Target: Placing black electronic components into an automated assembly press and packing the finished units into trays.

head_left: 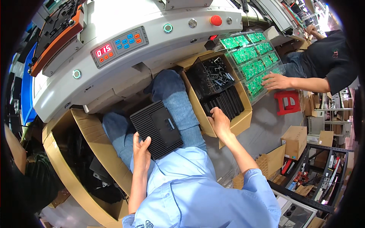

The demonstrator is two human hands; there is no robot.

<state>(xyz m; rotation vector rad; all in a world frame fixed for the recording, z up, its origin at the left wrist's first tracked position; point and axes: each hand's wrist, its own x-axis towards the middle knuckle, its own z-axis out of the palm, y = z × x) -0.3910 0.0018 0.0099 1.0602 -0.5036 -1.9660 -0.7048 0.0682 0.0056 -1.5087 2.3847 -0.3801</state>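
Your left grip is pinching the near left edge of the black ribbed case, thumb laid on its upper face. The case lies tilted across your lap, and a pale blue strip shows on its smooth middle panel. Taking that case as the dial's centre and straight ahead as 12, your left grip sits at 7 o'clock. Your right grip is at 3 o'clock, fingers curled over the near left side of the open carton; you cannot tell from here whether it is pinching anything. That carton stands at 2 o'clock, with a row of black plates in its near part and loose small parts in a black container at its far end. Further out at 2 o'clock you have green circuit boards in clear trays, a co-worker's hand at their near right edge. Just past that hand, between 2 and 3, is a red stool. At 8 o'clock a bigger carton holds dark parts. Ahead, from 10 to 1, curves the white machine: its keypad with a lit red display at 11, a green-ringed button at 12, and a red knob at 1.
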